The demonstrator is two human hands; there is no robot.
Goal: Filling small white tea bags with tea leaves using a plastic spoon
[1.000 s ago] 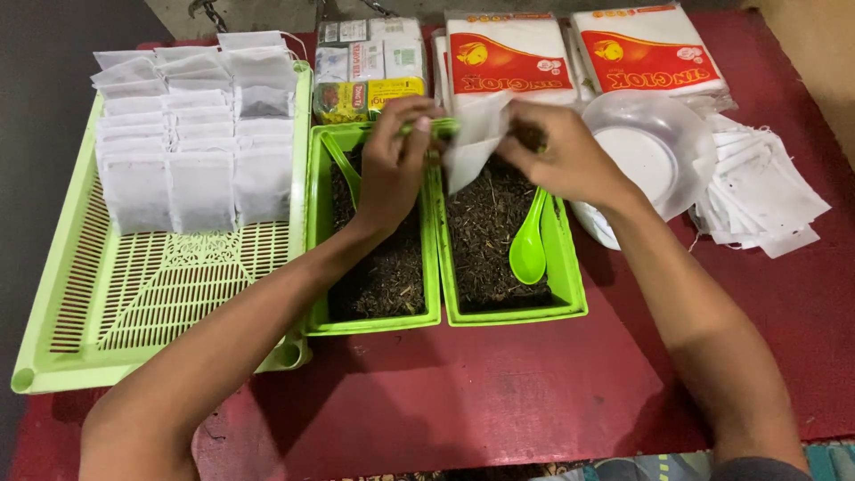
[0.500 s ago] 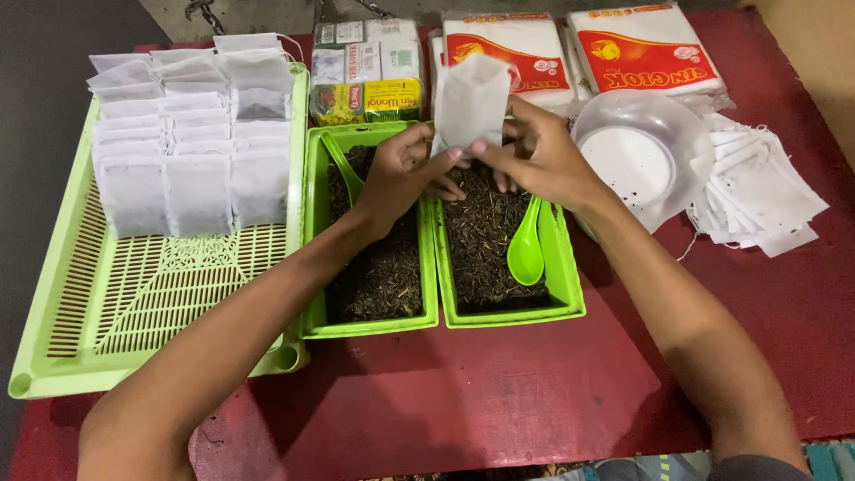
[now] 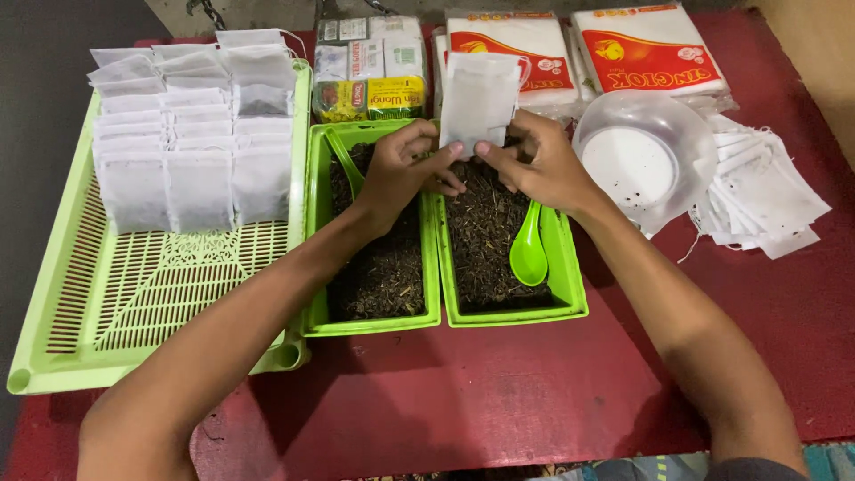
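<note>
My left hand (image 3: 405, 169) and my right hand (image 3: 539, 165) both pinch the lower edge of a white paper tea bag (image 3: 479, 100), held upright above two green trays. The left green tray (image 3: 374, 322) and the right green tray (image 3: 570, 285) hold dark loose tea leaves. A green plastic spoon (image 3: 529, 245) lies in the right tray, just below my right hand. Another green spoon (image 3: 343, 160) leans in the left tray, beside my left hand.
A large light-green slotted tray (image 3: 151, 303) on the left carries rows of filled white bags (image 3: 187, 134). A clear plastic bowl (image 3: 646, 156) and a pile of empty bags (image 3: 766, 200) lie to the right. Packets (image 3: 370, 67) and red-and-white packages (image 3: 646, 49) line the back of the red table.
The bag was low and folded between my hands over the trays. It has been raised and straightened upright, and both hands have shifted to grip its bottom edge.
</note>
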